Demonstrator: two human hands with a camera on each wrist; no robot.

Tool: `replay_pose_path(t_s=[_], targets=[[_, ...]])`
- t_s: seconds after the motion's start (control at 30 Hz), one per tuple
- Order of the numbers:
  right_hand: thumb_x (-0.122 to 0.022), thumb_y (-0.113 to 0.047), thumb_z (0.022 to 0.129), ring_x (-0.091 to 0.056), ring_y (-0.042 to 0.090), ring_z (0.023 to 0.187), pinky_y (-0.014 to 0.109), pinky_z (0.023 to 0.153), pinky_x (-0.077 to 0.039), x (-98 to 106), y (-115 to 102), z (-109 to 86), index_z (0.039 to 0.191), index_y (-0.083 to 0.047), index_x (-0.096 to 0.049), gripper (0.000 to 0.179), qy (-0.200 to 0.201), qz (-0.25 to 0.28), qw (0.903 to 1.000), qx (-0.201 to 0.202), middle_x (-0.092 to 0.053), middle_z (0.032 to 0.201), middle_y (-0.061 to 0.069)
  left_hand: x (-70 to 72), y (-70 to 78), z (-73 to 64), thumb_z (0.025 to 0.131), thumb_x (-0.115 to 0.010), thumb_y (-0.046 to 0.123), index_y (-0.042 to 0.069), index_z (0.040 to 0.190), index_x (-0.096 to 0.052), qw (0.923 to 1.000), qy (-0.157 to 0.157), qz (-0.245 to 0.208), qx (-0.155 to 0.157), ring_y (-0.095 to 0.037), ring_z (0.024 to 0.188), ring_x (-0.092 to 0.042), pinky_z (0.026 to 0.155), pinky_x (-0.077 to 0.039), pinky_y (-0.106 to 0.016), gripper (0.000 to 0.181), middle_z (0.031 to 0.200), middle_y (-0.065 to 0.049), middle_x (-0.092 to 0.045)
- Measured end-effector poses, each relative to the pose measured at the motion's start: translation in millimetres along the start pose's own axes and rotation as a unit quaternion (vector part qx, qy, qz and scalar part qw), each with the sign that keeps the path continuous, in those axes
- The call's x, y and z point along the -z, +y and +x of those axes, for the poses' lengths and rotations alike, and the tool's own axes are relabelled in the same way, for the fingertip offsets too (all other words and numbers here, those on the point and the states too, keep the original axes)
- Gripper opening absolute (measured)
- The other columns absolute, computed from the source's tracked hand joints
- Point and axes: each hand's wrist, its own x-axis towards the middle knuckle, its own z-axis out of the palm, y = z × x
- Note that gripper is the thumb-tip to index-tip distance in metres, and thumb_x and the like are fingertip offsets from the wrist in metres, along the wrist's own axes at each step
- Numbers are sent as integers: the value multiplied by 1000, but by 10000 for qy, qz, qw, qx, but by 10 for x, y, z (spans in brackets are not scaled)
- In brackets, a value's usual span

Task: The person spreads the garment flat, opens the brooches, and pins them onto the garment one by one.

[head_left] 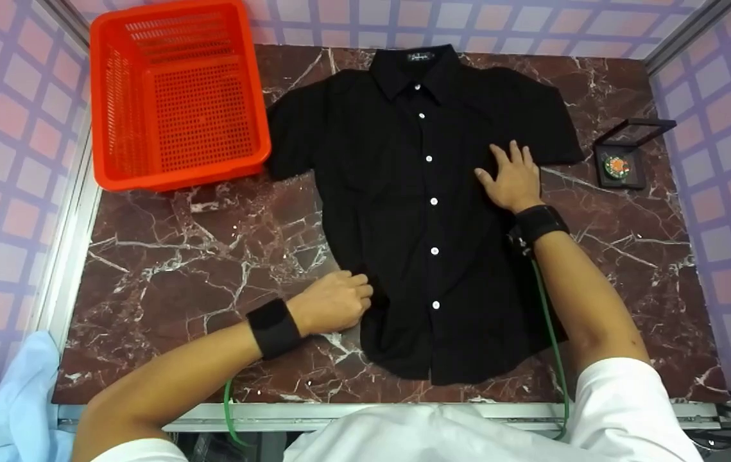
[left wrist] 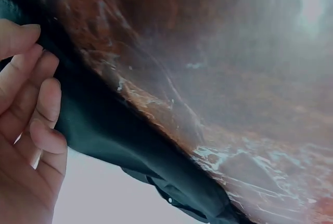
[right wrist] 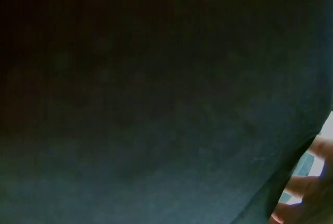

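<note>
A black short-sleeved shirt [head_left: 384, 186] with white buttons lies front up on the marbled table, its collar towards the far wall. At the shirt's lower left side, my left hand [head_left: 336, 300] pinches the edge of the cloth between thumb and curled fingers. The left wrist view shows that hand [left wrist: 31, 114] with the dark shirt cloth [left wrist: 119, 130] at its fingertips. Fingers spread, my right hand [head_left: 511, 179] rests on the shirt below the right sleeve. Dark cloth [right wrist: 156, 104] fills most of the right wrist view, with fingers [right wrist: 299, 186] at its lower right.
An orange plastic basket [head_left: 261, 109] stands at the back left, against the left sleeve. On the right sits a small open black case [head_left: 631, 181] with a round coloured piece inside. Light blue cloth [head_left: 25, 391] hangs at the left front corner. Green cables [head_left: 551, 321] run from the wrists.
</note>
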Motion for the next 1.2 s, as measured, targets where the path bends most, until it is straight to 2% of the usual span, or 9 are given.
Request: replay_pose_path(t_s=[0.3,0.47,0.63,0.83,1.03,1.13,1.2], targets=[[-48,-48,101,-8,50,149,64,117,-12,15,-19,-6,157,-9,-32,70,-23,-57,10000,39,-15,162,30,169,137,-169,81,-68,19,13,68,-66,9998,-54,-207,57,-18,67,-56,58,-46,-30,14,70,2,-64],[-48,-49,101,-8,51,149,64,116,-12,10,-9,-2,157,-9,-32,70,-15,-77,9999,63,-15,162,30,253,189,-250,80,-71,23,15,69,-63,9985,-232,-491,117,-19,66,-58,60,-50,-32,16,68,2,-63],[-47,-49,101,-8,51,149,65,116,-12,5,-5,-3,157,-9,-32,70,-23,-96,9999,68,-15,162,30,295,229,-328,80,-72,25,16,70,-61,9949,-546,-813,238,-19,69,-61,64,-52,-33,18,68,3,-62],[-48,-47,101,-8,51,149,65,116,-13,2,-7,-9,157,-9,-32,69,-26,-100,9999,64,-15,162,30,306,297,-416,82,-72,26,19,72,-63,9861,-905,-1301,490,-16,69,-62,63,-52,-32,15,69,7,-61],[-48,-47,101,-8,51,149,65,116,-12,5,-11,-12,157,-9,-32,69,-11,-70,10000,53,-15,162,30,308,379,-498,81,-75,27,23,77,-69,9762,-1035,-1781,681,-11,66,-61,58,-50,-32,9,71,9,-63],[-49,-46,101,-9,51,149,65,116,-13,0,-10,-8,156,-9,-33,69,28,-71,10000,56,-16,162,30,306,324,-521,84,-76,30,22,81,-72,9656,-1195,-2181,751,-8,68,-62,62,-51,-30,8,76,10,-66],[-49,-47,101,-9,51,149,65,116,-13,-8,-10,-4,156,-9,-33,69,30,-76,10000,53,-16,162,30,313,206,-531,85,-76,32,22,84,-74,9561,-1260,-2484,915,-7,71,-62,66,-52,-29,10,79,11,-68]])
